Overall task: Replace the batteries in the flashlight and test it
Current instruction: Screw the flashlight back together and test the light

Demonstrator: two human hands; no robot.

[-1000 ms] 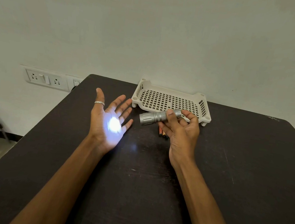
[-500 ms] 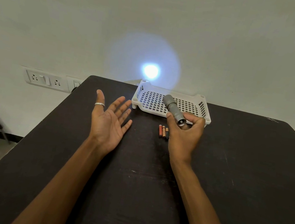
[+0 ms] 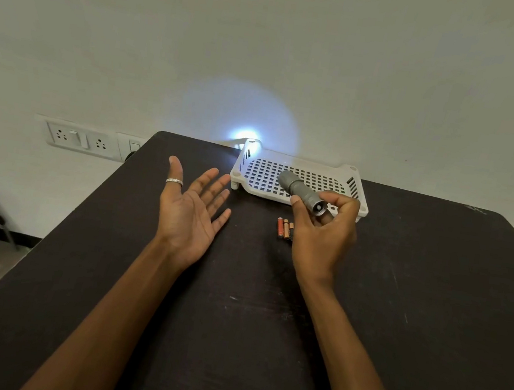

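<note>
holding the flashlight [image 3: 299, 189] by its tail end, the right hand [image 3: 320, 237] has thumb and fingertips pinched around the grey barrel, with the rear cap turned toward the camera and the head pointing away toward the wall [image 3: 269, 48]. a round patch of bluish light [image 3: 246, 135] sits on that wall straight ahead of the grip, brightest at its lower middle just above the far edge of the table [image 3: 432, 302], with a paler halo spreading wide around it. directly beyond the grip, under the flashlight's head, lies a white perforated tray [image 3: 262, 170] resting flat on the dark tabletop, its far left corner catching the beam. just to the left of the grip and a little nearer the camera, three small batteries [image 3: 284, 228] lie side by side on the table, orange and dark coloured, partly hidden by the heel of the right thumb. further left of the grip, the left hand [image 3: 190, 215] is held spread wide with palm up and fingers fanned, holding nothing, hovering over the table; a silver ring [image 3: 174, 181] circles its thumb. both forearms reach in from the near edge. well left of the grip, on the wall beside the table corner, is a white socket panel [image 3: 80, 138] with switches.
</note>
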